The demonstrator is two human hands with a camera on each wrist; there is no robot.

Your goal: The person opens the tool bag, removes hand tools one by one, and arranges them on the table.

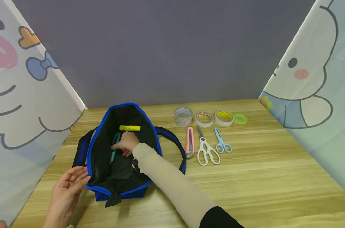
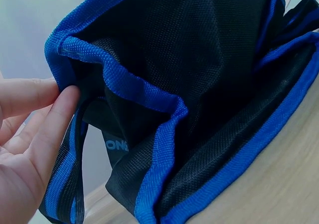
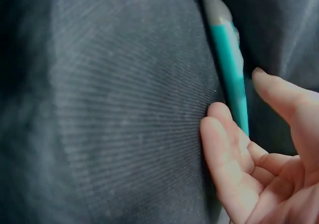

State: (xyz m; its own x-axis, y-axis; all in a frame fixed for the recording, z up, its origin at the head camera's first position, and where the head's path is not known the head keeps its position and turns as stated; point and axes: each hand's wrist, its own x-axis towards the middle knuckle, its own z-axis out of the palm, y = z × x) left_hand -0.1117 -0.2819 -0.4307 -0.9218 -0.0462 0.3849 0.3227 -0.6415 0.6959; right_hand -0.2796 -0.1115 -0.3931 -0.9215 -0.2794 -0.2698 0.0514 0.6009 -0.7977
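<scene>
A black bag with blue trim (image 1: 124, 106) stands with its mouth wide open on the table. My left hand (image 1: 68, 190) pinches the rim at its near left corner; in the left wrist view, thumb and finger hold the blue edging (image 2: 62, 64). Inside the bag, my right hand (image 1: 128, 141) reaches down beside a teal utility knife (image 1: 115, 147). The right wrist view has the teal knife (image 3: 229, 59) lying between thumb and fingers, with a gap at the thumb. A yellow marker-like stick (image 1: 130, 128) lies in the bag beyond the right hand.
Right of the bag lie a pink utility knife (image 1: 190, 142), white scissors (image 1: 205, 148) and small blue scissors (image 1: 223, 144). Behind them are clear tape (image 1: 183, 117), two white tape rolls (image 1: 204, 119) and a green roll (image 1: 240, 119). A bag strap (image 1: 172, 136) loops near the pink knife.
</scene>
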